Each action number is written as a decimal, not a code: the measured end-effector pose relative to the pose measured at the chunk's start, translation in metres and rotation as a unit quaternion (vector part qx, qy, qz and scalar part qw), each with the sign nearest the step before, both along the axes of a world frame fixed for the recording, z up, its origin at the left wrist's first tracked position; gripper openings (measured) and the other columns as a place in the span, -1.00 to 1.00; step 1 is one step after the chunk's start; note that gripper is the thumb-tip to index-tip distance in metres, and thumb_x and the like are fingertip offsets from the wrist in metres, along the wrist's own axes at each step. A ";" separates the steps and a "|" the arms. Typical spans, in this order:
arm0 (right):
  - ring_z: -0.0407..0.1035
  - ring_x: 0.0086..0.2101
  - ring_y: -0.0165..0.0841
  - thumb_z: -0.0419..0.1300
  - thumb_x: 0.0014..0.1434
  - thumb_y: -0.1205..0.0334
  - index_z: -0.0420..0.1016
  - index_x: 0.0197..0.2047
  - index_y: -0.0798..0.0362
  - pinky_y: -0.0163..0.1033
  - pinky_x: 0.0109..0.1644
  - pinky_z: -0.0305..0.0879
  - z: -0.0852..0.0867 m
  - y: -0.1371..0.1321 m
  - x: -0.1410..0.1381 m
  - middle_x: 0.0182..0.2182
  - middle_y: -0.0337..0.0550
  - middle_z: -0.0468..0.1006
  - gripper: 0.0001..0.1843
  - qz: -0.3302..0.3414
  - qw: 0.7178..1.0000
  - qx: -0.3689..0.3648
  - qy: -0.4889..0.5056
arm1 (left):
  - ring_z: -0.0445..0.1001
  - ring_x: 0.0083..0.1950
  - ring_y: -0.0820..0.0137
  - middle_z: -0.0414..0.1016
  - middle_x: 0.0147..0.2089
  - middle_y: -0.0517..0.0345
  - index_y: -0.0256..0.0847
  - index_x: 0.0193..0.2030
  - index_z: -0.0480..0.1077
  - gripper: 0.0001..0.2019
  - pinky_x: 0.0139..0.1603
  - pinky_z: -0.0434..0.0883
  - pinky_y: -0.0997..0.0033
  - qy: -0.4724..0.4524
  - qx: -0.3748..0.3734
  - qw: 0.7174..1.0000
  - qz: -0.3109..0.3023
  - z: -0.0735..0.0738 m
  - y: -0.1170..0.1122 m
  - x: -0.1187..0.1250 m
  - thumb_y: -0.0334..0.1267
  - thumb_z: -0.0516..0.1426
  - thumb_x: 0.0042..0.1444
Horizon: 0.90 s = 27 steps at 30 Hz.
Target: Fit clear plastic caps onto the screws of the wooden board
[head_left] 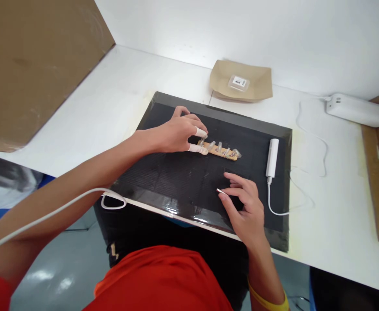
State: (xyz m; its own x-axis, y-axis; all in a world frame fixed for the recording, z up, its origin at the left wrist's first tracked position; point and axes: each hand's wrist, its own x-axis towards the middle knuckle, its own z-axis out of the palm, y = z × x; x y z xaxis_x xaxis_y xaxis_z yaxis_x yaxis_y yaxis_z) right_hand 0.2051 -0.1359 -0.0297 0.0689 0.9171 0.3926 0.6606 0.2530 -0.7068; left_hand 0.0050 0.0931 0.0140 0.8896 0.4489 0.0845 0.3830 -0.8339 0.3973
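Note:
A short light-brown strip (223,152), wooden-looking, lies on a black mat (173,172). Along it sit several small clear tube-like pieces (219,147) and shiny beads. My left hand (184,131) reaches over the mat, with white finger covers on its thumb and index finger. Those two fingertips close around the strip's left end, partly hiding it and a clear piece there. Lower right of the strip, my right hand (246,205) pinches a small thin shiny piece (221,191) between thumb and finger, apart from the strip. Its exact kind is too small to tell.
A white stick-shaped device (272,157) with a cable lies on the mat's right side. Behind the mat stands a brown paper tray (257,82) holding a clear plastic box (238,83). A white power bank-like block (358,110) and cardboard (371,181) are at right.

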 end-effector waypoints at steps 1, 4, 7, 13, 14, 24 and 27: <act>0.44 -0.01 -0.29 0.30 0.31 0.34 0.53 -0.19 -0.04 -0.08 0.04 0.48 0.000 0.000 0.000 0.08 -0.09 0.61 -0.92 0.000 1.000 0.000 -0.001 | 0.49 0.18 0.17 0.65 0.14 -0.02 -0.14 -0.06 0.63 -0.69 0.28 -0.02 0.03 0.000 0.002 1.000 0.000 0.000 0.000 0.000 0.02 0.21 0.30; 0.44 -0.01 -0.29 0.30 0.31 0.34 0.54 -0.19 -0.03 -0.09 0.04 0.48 -0.001 0.000 0.000 0.08 -0.09 0.61 -0.93 0.000 1.000 0.000 -0.001 | 0.49 0.18 0.16 0.66 0.12 -0.04 -0.17 -0.09 0.62 -0.64 0.27 -0.03 0.02 -0.001 0.013 1.000 0.000 0.000 -0.001 0.000 0.08 0.20 0.30; 0.44 -0.01 -0.29 0.30 0.31 0.34 0.54 -0.18 -0.03 -0.08 0.05 0.48 -0.002 0.001 0.000 0.08 -0.08 0.61 -0.93 0.000 1.000 0.001 0.001 | 0.49 0.17 0.17 0.64 0.15 -0.06 -0.19 -0.07 0.60 -0.57 0.27 -0.02 0.03 0.003 0.019 1.000 -0.002 0.001 -0.002 0.000 0.16 0.19 0.29; 0.44 0.00 -0.28 0.30 0.31 0.34 0.54 -0.18 -0.04 -0.07 0.04 0.49 -0.001 0.001 0.000 0.08 -0.09 0.61 -0.92 0.000 1.000 -0.002 0.002 | 0.47 0.23 0.13 0.58 0.24 -0.10 -0.19 0.01 0.59 -0.53 0.27 -0.03 0.03 0.005 0.025 1.000 0.001 0.001 -0.001 -0.001 0.19 0.16 0.31; 0.44 0.00 -0.28 0.30 0.31 0.34 0.54 -0.18 -0.04 -0.08 0.04 0.49 -0.001 0.001 0.000 0.08 -0.09 0.61 -0.92 0.000 1.000 -0.001 0.002 | 0.47 0.24 0.13 0.57 0.25 -0.09 -0.18 0.01 0.59 -0.54 0.27 -0.03 0.02 0.006 0.025 1.000 0.001 0.001 -0.001 -0.001 0.18 0.16 0.31; 0.44 0.00 -0.29 0.30 0.31 0.35 0.53 -0.18 -0.04 -0.09 0.04 0.49 -0.001 0.001 0.000 0.07 -0.08 0.61 -0.92 0.002 1.000 0.004 0.002 | 0.42 0.30 0.08 0.53 0.29 -0.10 -0.15 0.09 0.56 -0.47 0.31 -0.06 0.00 0.009 0.011 1.000 -0.004 0.005 -0.002 0.002 0.23 0.23 0.22; 0.44 0.01 -0.28 0.30 0.31 0.35 0.54 -0.18 -0.04 -0.08 0.05 0.49 -0.002 0.001 -0.001 0.07 -0.08 0.61 -0.92 0.004 1.000 0.003 0.008 | 0.33 0.37 0.02 0.46 0.36 -0.11 -0.12 0.18 0.52 -0.36 0.32 -0.06 0.00 0.012 0.014 1.000 -0.002 0.005 -0.003 0.004 0.27 0.31 0.10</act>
